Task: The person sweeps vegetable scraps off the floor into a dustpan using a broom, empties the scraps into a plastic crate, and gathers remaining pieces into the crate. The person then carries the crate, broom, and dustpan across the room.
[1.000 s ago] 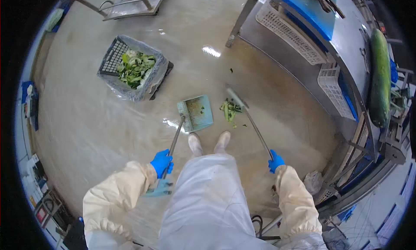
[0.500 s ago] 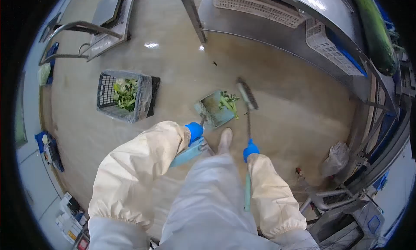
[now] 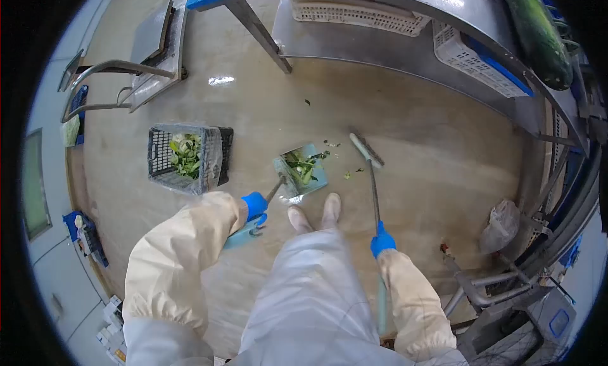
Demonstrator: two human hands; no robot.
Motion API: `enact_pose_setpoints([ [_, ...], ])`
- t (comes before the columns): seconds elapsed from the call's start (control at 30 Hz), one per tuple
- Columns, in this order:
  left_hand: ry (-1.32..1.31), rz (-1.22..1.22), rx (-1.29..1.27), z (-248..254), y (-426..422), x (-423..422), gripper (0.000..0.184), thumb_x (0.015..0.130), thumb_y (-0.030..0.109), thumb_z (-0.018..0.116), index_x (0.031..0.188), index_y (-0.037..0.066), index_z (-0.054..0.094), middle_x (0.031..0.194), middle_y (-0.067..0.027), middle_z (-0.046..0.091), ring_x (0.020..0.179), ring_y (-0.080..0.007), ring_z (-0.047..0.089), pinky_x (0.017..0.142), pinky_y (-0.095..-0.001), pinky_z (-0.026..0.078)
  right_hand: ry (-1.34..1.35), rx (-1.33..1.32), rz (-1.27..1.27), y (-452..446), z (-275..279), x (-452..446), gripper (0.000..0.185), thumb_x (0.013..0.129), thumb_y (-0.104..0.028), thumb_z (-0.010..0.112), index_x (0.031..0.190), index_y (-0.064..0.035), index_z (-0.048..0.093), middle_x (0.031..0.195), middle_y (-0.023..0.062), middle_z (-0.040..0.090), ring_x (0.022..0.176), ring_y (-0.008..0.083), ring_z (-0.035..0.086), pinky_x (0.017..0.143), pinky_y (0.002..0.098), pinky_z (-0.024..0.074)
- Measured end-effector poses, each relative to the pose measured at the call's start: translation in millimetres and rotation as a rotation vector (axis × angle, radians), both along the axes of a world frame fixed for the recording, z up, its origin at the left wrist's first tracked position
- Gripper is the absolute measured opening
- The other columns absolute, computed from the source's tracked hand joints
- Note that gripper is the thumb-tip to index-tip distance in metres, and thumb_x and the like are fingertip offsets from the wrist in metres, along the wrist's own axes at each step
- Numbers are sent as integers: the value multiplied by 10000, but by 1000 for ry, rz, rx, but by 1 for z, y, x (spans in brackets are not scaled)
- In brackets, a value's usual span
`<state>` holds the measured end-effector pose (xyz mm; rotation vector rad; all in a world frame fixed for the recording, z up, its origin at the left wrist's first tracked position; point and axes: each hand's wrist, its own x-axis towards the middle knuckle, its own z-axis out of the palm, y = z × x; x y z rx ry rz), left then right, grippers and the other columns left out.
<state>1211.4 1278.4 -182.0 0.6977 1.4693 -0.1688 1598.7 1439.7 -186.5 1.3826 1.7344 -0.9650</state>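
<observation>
My left hand (image 3: 254, 205), in a blue glove, is closed round the handle of a light teal dustpan (image 3: 315, 181), whose pan lies on the floor in front of my boots. Green vegetable scraps (image 3: 303, 167) are in the pan, and a few small bits lie on the floor just beyond its edge. In a blue glove too, my right hand (image 3: 382, 240) grips the long handle of a broom (image 3: 367, 152). The broom's head stands to the right of the dustpan, apart from it, with loose green bits (image 3: 348, 174) on the floor between them.
A black crate (image 3: 161, 152) lined with plastic and holding leafy scraps stands at the left. Beyond it is a flat trolley (image 3: 152, 81). A steel table (image 3: 354, 36) with white baskets runs along the back right. A plastic bag (image 3: 500, 226) lies at the right.
The scraps at the pan's edge are now further inside it. Both hands have shifted apart, and the broom head is a little further from the dustpan. A second boot has come into view.
</observation>
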Motion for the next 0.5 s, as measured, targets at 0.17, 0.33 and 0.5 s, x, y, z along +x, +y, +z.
enact_pose_setpoints([
  [0.17,89,-696,72,60,68,9,224,702,153,477,827,3,587,784,-182,570,696,-322,565,604,-354,469,24,-179,289,-50,-29,-61,549,736,-140,411,1253,-107,230,959,216,525,858,353,519,745,412,412],
  [0.33,158,-218,-168,25,26,5,208,718,154,463,783,13,602,799,-163,577,695,-289,573,590,-345,468,243,-245,112,-57,6,-18,541,724,-123,391,1245,-110,247,943,244,516,847,372,512,728,420,409],
  [0.5,180,233,-378,45,9,24,196,731,87,424,668,-12,580,605,-144,570,490,-254,565,432,-353,437,-34,-303,-340,-40,82,22,475,762,-150,406,1224,-131,295,846,220,548,714,361,530,677,425,418],
])
